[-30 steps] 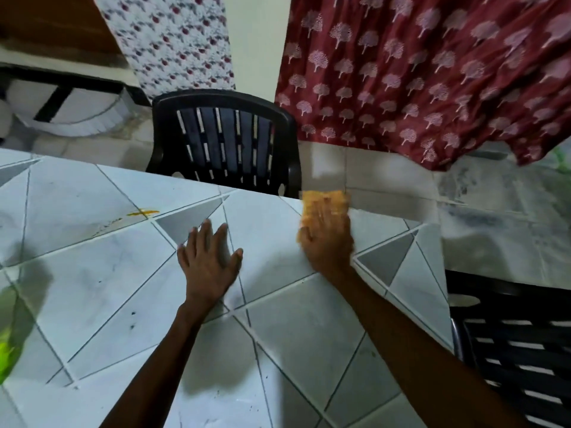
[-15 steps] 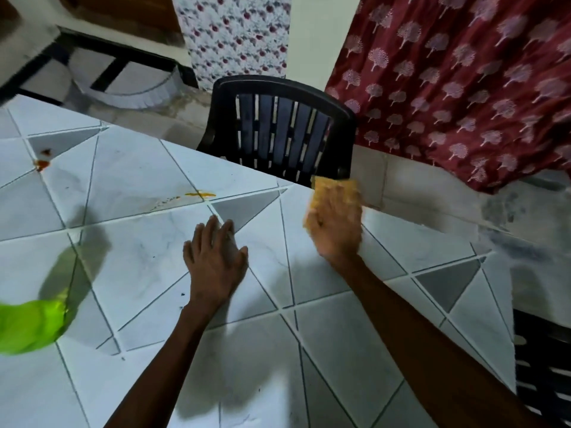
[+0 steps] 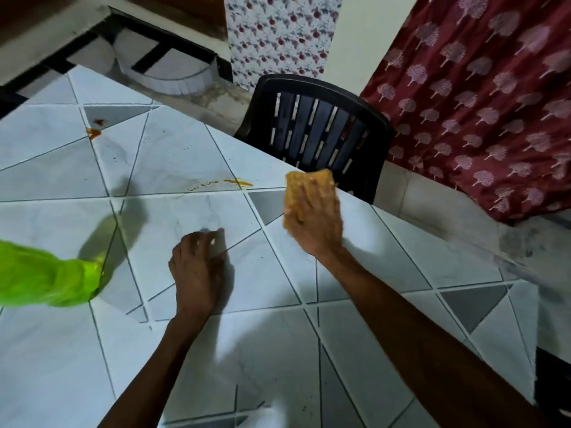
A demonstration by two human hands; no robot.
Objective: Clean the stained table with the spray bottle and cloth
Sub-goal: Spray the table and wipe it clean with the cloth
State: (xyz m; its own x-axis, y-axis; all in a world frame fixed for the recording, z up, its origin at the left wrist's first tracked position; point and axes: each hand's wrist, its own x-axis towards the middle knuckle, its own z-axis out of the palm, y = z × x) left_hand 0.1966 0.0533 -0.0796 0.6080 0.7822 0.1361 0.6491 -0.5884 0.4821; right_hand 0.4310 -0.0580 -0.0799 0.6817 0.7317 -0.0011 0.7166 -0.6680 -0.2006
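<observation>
- The left hand (image 3: 196, 273) rests palm down on the bench (image 3: 355, 350), its fingers (image 3: 200, 239) curled under at the knuckles and close together.
- The left forearm runs bare from the lower edge up to the wrist, nearly straight.
- The right hand (image 3: 315, 217) lies flat, fingers spread over a yellow cloth (image 3: 304, 182), pressing it at the far bench edge.
- The right forearm stretches long from the lower right corner, bare.

Black slatted plastic chair (image 3: 315, 134) behind tiled tabletop; maroon tree-print curtain (image 3: 482, 100) right; stained pale floor (image 3: 463, 217).
</observation>
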